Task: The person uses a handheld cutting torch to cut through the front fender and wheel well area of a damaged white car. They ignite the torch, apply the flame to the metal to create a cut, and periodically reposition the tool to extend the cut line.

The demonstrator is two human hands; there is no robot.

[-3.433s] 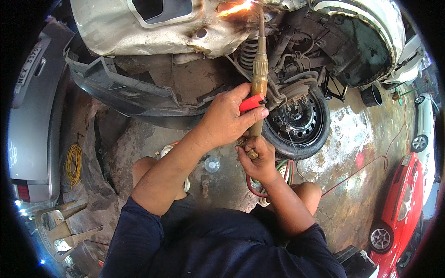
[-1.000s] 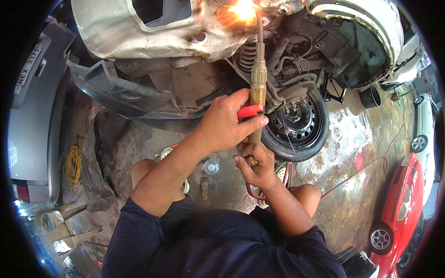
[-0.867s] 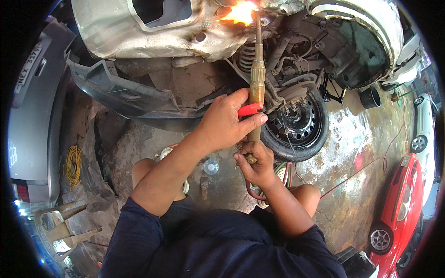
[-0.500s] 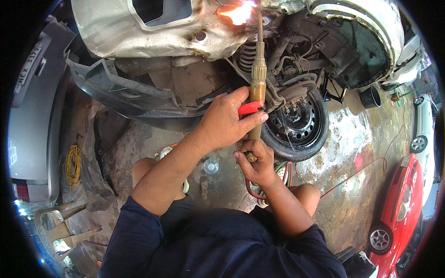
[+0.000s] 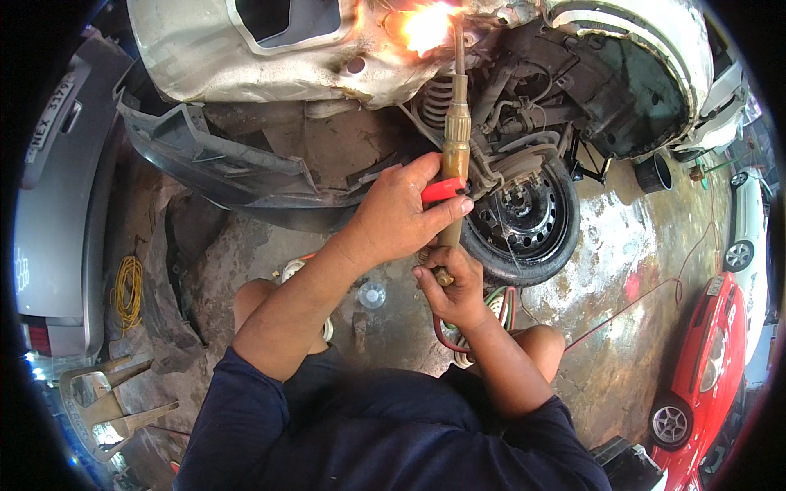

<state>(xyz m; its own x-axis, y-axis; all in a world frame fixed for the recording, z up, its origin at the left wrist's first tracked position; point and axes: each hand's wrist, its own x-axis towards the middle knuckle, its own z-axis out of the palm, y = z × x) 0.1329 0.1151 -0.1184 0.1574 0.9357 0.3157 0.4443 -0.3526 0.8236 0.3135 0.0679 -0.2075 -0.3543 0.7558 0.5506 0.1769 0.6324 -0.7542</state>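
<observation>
Both my hands are closed on a brass gas torch [image 5: 458, 123] that points away from me. My left hand [image 5: 401, 209] wraps the torch's body, and a red lighter [image 5: 443, 191] sticks out between its thumb and fingers. Lower down, my right hand [image 5: 453, 286] grips the rear end by the brass valve knob [image 5: 444, 277]. A bright orange-white flame [image 5: 426, 29] burns at the tip, against the bare, pale metal body panel [image 5: 303, 69] of a car. The glare hides the tip and the metal behind it.
Under the panel lie a detached dark bumper [image 5: 221, 164] and a loose wheel [image 5: 524, 221] beneath the brake disc. Red and green hoses [image 5: 509, 307] run near my right knee. A grey car [image 5: 61, 213] stands left, a red car [image 5: 704, 360] right; a plastic stool [image 5: 106, 409] is at lower left.
The flame at the torch tip has grown larger and brighter, spreading over more of the panel. My hands and the torch have barely moved.
</observation>
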